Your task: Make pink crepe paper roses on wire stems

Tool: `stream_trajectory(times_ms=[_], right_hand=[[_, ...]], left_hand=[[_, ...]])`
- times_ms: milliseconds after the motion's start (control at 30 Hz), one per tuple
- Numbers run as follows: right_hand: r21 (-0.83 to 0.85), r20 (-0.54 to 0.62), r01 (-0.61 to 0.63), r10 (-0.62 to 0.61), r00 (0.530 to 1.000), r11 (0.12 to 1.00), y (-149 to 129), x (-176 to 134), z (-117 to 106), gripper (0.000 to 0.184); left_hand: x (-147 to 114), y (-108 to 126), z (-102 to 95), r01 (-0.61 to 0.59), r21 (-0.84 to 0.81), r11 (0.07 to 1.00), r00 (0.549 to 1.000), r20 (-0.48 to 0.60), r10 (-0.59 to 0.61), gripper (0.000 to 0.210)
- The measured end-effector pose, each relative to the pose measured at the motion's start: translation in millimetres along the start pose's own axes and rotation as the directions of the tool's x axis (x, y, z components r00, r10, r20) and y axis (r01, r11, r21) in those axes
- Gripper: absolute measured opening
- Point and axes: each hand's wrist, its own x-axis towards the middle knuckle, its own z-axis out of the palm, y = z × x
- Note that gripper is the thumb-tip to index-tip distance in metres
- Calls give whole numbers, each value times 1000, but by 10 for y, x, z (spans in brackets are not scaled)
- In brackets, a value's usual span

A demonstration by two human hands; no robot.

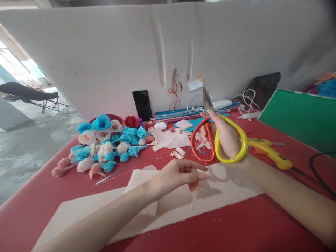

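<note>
The right hand holds 1 pair of scissors above the counter, its fingers curled at the handles. The 2 handle loops are smooth and rounded, 1 red and 1 yellow, and the yellow loop encircles the base of the thumb. The 2 grey metal blades point up, nearly together.

The left hand is lower, over 1 long, matte, cream-coloured sheet with slightly rough edges. Its fingers are loosely bent, the index reaching toward the right; 1 thin pale strip hangs just below them, and I cannot tell whether they pinch it. Beside the left wrist, 1 smaller rectangular cream piece lies on the long sheet.

Farther left sits a heap of crinkled flowers in blue, white and pink, too overlapped to count exactly, with 1 deep-red rose behind. Flat pale scraps are scattered at centre. Also visible are 1 glossy black phone, 1 yellow plastic glue gun and 1 flat green board.
</note>
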Motion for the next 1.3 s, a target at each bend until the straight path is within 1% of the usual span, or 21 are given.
stream_trajectory(times_ms=[67,133,233,333,400,467,567,633,700,767,833,933,1000,1033,1067,1100,1133,1167,1267,1300], right_hand=[[-3,3,45,-45,999,999,17,-13,0,18],[-9,-7,99,-99,995,995,46,-16,-9,18],[-13,-52,178,-178,983,984,89,-13,-23,20],[16,-100,220,-217,971,975,92,-19,-5,17],[58,-124,203,-195,973,977,64,-33,28,14],[103,-136,149,-135,981,983,21,-47,65,13],[156,-148,57,-34,988,986,-39,-52,97,15],[180,-160,23,6,987,983,-66,-38,92,15],[192,-174,18,16,985,981,-86,-11,72,16],[195,-203,18,23,979,981,-110,22,47,18],[200,-232,19,29,972,980,-145,51,25,20],[220,-252,14,43,967,975,-221,74,2,21],[226,-262,12,49,964,974,-271,76,-9,20],[223,-269,15,47,962,975,-290,76,-15,20],[218,-276,26,36,961,976,-303,76,-22,19],[211,-279,44,17,960,976,-307,79,-29,18],[205,-279,65,-5,960,977,-304,83,-36,18],[202,-274,84,-26,961,976,-294,89,-42,18],[202,-258,97,-42,965,975,-244,113,-52,16],[194,-257,91,-39,966,977,-229,119,-52,15]], left_hand=[[32,-14,40,-9,-112,994,1000,-18,7,23],[60,-25,68,-27,-189,982,999,-33,21,30],[88,-38,87,-41,-221,974,998,-50,30,36],[93,-43,96,-71,-239,969,996,-78,54,34],[84,-39,108,-95,-239,966,993,-95,74,31],[67,-31,123,-108,-233,966,991,-98,87,27],[38,-11,138,-117,-210,971,992,-68,105,21],[24,15,125,-117,-176,977,993,-45,111,17],[15,60,85,-94,-115,989,996,-9,93,15],[7,127,22,-50,-28,998,998,41,52,12],[-10,216,-49,-25,71,997,998,60,20,11],[-57,386,-144,-66,188,980,997,-28,72,12],[-73,511,-206,-136,258,956,980,-109,168,12],[-63,570,-241,-178,312,933,961,-150,233,12],[-35,623,-282,-210,379,901,930,-207,304,14],[14,665,-328,-215,468,857,895,-257,365,17],[83,696,-381,-202,569,797,862,-284,421,21],[168,714,-439,-145,684,715,849,-285,445,25],[459,705,-622,-75,779,623,869,-255,423,20],[542,691,-677,-48,807,588,873,-252,418,23]])
